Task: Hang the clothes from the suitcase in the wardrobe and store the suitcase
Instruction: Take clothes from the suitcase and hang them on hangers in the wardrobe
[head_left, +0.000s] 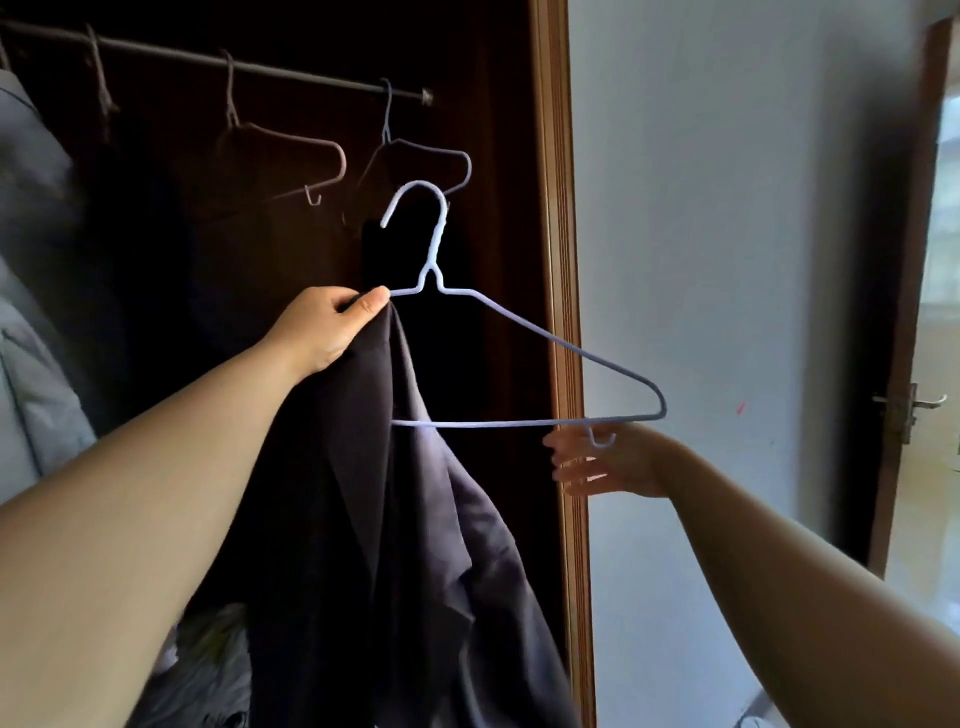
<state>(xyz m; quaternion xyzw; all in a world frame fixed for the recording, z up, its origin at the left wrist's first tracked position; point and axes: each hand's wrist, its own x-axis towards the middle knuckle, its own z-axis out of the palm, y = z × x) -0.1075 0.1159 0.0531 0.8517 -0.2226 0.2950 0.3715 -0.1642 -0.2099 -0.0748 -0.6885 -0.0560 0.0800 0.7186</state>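
A pale blue wire hanger (524, 332) is held up in front of the open wardrobe (270, 249). My left hand (322, 332) pinches its left shoulder together with a dark grey garment (395, 519), which drapes down from that side. The hanger's right half is bare. My right hand (602, 462) is just under the hanger's right end, fingers loosely spread and blurred, holding nothing. The suitcase is out of view.
A rail (208, 60) crosses the wardrobe top with empty hangers (291, 150) (415, 156) on it. Light clothes (31, 312) hang at far left. The wardrobe's wooden frame (563, 312) stands right of the hanger, then a white wall and a door with a handle (914, 402).
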